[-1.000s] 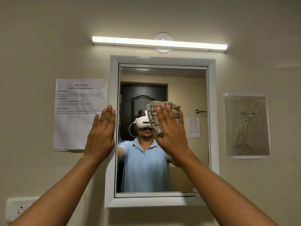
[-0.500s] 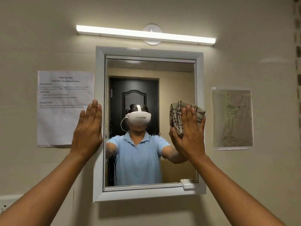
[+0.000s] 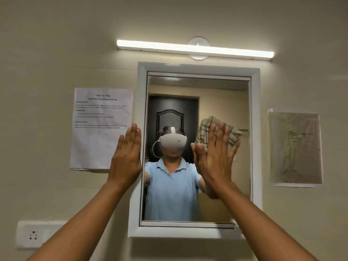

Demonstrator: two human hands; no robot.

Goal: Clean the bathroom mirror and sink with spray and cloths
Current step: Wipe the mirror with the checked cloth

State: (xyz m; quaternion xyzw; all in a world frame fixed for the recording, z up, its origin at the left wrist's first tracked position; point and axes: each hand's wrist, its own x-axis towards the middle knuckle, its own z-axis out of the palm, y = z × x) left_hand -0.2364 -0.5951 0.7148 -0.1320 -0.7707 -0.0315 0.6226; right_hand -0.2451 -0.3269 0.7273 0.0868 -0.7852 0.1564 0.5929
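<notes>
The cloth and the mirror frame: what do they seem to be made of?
The cloth looks like woven fabric, beige with dark checked lines, matte and soft, folded under the right hand. The mirror frame seems white painted wood or plastic, smooth with a slight sheen; which one is unclear.

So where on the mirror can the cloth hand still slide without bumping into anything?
Free glass: above the cloth up to the mirror's top frame, and below the right hand down to the bottom frame. Crowded: the left edge, where the left hand presses flat on the frame.
</notes>
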